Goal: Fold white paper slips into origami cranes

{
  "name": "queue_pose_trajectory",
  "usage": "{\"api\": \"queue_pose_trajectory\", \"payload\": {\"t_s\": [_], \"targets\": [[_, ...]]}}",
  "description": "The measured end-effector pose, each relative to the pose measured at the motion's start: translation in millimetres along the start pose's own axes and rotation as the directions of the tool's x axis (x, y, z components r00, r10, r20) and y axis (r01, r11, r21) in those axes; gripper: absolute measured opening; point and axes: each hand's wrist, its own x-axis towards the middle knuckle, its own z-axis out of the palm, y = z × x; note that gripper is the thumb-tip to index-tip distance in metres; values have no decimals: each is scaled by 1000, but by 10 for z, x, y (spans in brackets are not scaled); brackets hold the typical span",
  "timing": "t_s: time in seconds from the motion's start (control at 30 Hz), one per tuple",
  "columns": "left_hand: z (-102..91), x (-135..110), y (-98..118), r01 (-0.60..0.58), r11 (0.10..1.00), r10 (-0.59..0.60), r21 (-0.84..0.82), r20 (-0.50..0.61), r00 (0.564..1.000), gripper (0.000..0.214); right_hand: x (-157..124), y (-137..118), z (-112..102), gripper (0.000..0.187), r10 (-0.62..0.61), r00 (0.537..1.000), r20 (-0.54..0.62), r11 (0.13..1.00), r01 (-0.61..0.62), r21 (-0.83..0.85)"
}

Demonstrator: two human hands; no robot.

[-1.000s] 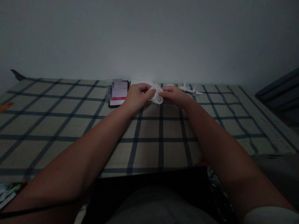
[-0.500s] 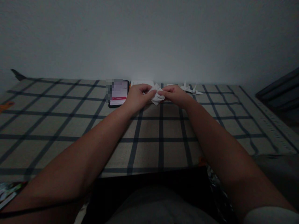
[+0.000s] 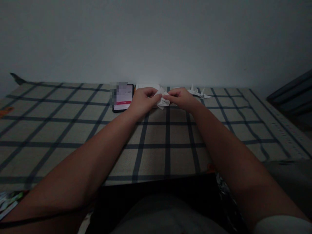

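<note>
A small piece of folded white paper [image 3: 162, 101] is held up between my two hands, above the checked cloth. My left hand [image 3: 144, 100] pinches its left side, with the thumb lying across the front. From the right, my right hand [image 3: 181, 98] grips the paper's other edge between thumb and forefinger. The fingers behind the paper are partly hidden. Just beyond my right hand lie folded white paper pieces with pointed tips, like origami cranes [image 3: 200, 94].
A phone [image 3: 123, 97] with a lit screen lies left of my left hand. Behind that hand is a flat white stack [image 3: 147, 86], perhaps paper. The checked tablecloth [image 3: 156, 152] reaches back to a plain wall [image 3: 156, 42]. An orange object [image 3: 6, 111] sits at the far left.
The folded paper has shifted slightly left and its shape has altered, its front folds looking more bunched. Both hands keep hold of it, with small finger movements.
</note>
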Motion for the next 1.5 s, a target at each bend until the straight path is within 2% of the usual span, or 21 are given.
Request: {"api": "queue_pose_trajectory", "payload": {"t_s": [0.3,0.57,0.7,0.83,1.1,1.23,1.37,1.5], "targets": [[-12,28,-37,12,999,-11,-31,23,1000,19,-10,6,1,43,-8,1000,0,1000,8,-4],[18,13,-25,-6,993,8,-118,22,1000,26,20,67,-29,52,-50,998,27,997,51,-63],[11,11,-23,-27,995,28,-92,13,1000,31,39,106,-28,53,-69,997,48,994,72,-80],[13,14,-53,-69,997,69,-26,-15,998,28,31,98,-14,49,-65,998,19,995,66,-68],[-27,38,-18,-106,993,107,52,-11,994,28,33,117,29,44,-32,999,3,998,32,46],[-35,31,1,-98,993,97,65,5,995,27,53,159,55,33,-14,999,-47,984,23,177],[-8,22,-27,-70,997,70,32,13,997,31,53,153,46,29,-15,998,-64,987,25,160],[34,50,-52,26,994,-30,-109,-31,999,34,50,132,34,28,-23,995,-94,989,36,141]]}}
